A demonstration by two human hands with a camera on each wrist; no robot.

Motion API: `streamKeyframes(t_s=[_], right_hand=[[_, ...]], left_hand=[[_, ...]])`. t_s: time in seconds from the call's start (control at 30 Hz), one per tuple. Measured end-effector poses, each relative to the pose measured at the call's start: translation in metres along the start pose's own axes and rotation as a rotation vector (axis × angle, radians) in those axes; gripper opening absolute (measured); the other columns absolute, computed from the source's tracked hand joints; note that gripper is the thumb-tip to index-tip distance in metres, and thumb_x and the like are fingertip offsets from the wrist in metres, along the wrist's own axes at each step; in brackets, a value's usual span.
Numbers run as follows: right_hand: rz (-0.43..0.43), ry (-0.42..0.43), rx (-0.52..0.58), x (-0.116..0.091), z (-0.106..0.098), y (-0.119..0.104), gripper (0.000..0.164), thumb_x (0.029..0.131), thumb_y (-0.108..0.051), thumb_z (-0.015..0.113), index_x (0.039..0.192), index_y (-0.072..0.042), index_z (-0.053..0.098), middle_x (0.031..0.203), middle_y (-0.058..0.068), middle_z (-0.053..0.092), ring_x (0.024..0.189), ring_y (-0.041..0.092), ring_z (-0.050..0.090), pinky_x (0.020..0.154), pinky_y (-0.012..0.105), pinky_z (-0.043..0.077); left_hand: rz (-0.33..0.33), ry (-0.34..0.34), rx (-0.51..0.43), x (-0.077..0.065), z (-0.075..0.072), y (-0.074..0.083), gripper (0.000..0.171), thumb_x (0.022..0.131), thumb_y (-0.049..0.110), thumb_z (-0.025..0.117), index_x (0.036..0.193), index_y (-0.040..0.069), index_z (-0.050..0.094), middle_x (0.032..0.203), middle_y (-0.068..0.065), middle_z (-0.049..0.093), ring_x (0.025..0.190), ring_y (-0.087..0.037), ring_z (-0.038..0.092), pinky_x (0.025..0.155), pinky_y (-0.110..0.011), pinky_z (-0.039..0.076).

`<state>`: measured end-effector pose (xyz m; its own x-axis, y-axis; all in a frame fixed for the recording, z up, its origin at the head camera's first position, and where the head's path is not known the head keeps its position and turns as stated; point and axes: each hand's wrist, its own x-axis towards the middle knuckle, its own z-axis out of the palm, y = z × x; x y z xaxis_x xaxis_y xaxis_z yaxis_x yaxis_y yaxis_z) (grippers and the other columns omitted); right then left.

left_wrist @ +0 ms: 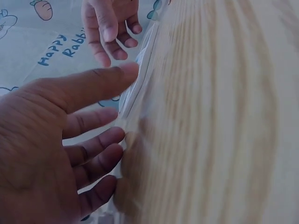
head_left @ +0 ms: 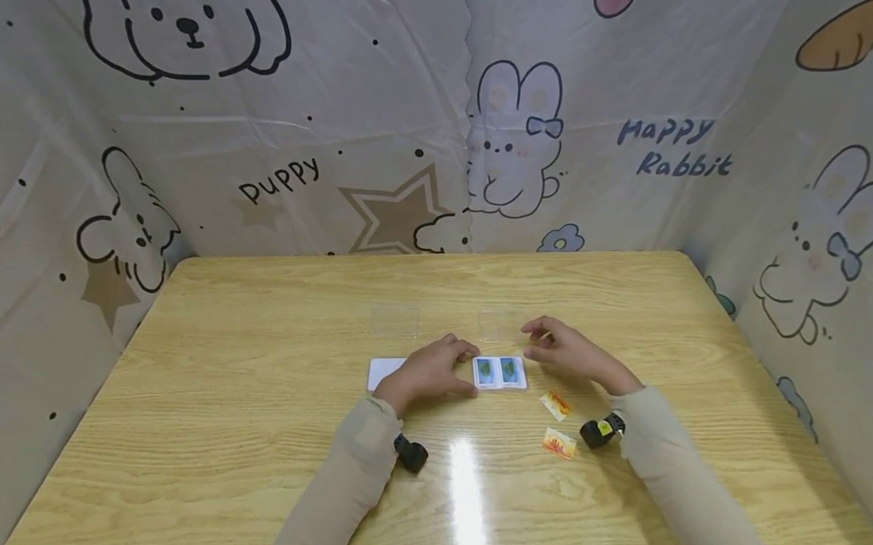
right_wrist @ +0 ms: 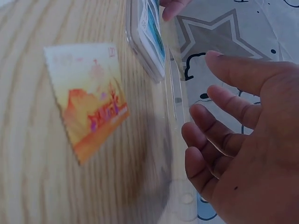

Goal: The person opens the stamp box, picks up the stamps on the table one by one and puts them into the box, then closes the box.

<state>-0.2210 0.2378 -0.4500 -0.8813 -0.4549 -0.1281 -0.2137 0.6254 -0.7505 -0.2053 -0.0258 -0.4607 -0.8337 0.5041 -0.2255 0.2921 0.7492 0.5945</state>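
Note:
A small flat white case [head_left: 499, 374] with two blue-green stamps side by side lies mid-table. My left hand [head_left: 436, 371] is at its left edge, thumb by the near corner and fingers by the far one. In the left wrist view that thumb [left_wrist: 100, 84] stretches across the case's edge, with the fingers spread apart. Just off the case's right side, my right hand [head_left: 570, 350] has loosely bent fingers and holds nothing. Two orange-and-yellow stamps, one farther [head_left: 556, 406] and one nearer [head_left: 559, 443], lie to the right, below that hand.
Behind the case, two clear plastic rectangles lie on the table, one left [head_left: 394, 321] and one right [head_left: 495, 326]. A white flat piece [head_left: 383, 372] is partly covered by my left hand. Printed cloth [head_left: 386, 119] stands around the wooden table [head_left: 246, 444].

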Motion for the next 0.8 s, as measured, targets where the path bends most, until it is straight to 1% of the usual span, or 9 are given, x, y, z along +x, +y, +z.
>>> streamKeyframes(t_s=[0.17, 0.27, 0.37, 0.5, 0.7, 0.8], right_hand=[[-0.028, -0.026, -0.027, -0.013, -0.003, -0.002, 0.043, 0.096, -0.017, 0.06, 0.129, 0.008, 0.049, 0.121, 0.026, 0.055, 0.104, 0.03, 0.056, 0.088, 0.04, 0.049], [-0.032, -0.045, -0.038, -0.021, -0.005, -0.001, 0.042, 0.096, -0.017, 0.06, 0.128, 0.008, 0.051, 0.12, 0.024, 0.056, 0.103, 0.028, 0.055, 0.087, 0.038, 0.049], [-0.007, -0.055, -0.048, -0.029, -0.005, 0.003, 0.042, 0.095, -0.02, 0.062, 0.127, 0.006, 0.053, 0.12, 0.021, 0.057, 0.101, 0.023, 0.054, 0.087, 0.034, 0.047], [0.026, -0.076, -0.057, -0.039, -0.006, 0.008, 0.043, 0.093, -0.023, 0.065, 0.125, 0.004, 0.055, 0.119, 0.018, 0.057, 0.097, 0.019, 0.051, 0.083, 0.028, 0.045], [0.033, -0.104, -0.063, -0.054, -0.004, 0.015, 0.04, 0.09, -0.021, 0.068, 0.12, 0.003, 0.057, 0.102, 0.012, 0.053, 0.085, 0.016, 0.043, 0.071, 0.023, 0.039], [0.027, -0.112, -0.062, -0.059, -0.003, 0.018, 0.039, 0.089, -0.02, 0.069, 0.119, 0.001, 0.058, 0.1, 0.01, 0.051, 0.083, 0.016, 0.041, 0.07, 0.022, 0.037]], left_hand=[[0.044, 0.002, -0.007, -0.01, -0.006, -0.003, 0.069, 0.08, 0.042, 0.077, 0.14, 0.02, 0.05, 0.124, -0.004, 0.056, 0.114, -0.02, 0.055, 0.099, -0.041, 0.045], [0.065, 0.02, 0.008, -0.019, -0.013, -0.007, 0.069, 0.082, 0.043, 0.075, 0.141, 0.02, 0.049, 0.129, -0.004, 0.056, 0.121, -0.022, 0.052, 0.106, -0.044, 0.04], [0.072, 0.052, 0.028, -0.027, -0.021, -0.012, 0.068, 0.082, 0.042, 0.075, 0.14, 0.019, 0.05, 0.129, -0.005, 0.056, 0.123, -0.025, 0.051, 0.108, -0.046, 0.036], [0.057, 0.086, 0.041, -0.039, -0.03, -0.021, 0.068, 0.08, 0.042, 0.076, 0.139, 0.019, 0.051, 0.131, -0.006, 0.056, 0.125, -0.027, 0.049, 0.11, -0.048, 0.033], [0.035, 0.118, 0.047, -0.053, -0.041, -0.038, 0.072, 0.077, 0.044, 0.078, 0.139, 0.019, 0.051, 0.135, -0.007, 0.054, 0.128, -0.029, 0.045, 0.111, -0.051, 0.03], [0.033, 0.136, 0.073, -0.06, -0.045, -0.048, 0.073, 0.077, 0.045, 0.079, 0.139, 0.018, 0.052, 0.134, -0.008, 0.054, 0.126, -0.03, 0.046, 0.109, -0.052, 0.032]])
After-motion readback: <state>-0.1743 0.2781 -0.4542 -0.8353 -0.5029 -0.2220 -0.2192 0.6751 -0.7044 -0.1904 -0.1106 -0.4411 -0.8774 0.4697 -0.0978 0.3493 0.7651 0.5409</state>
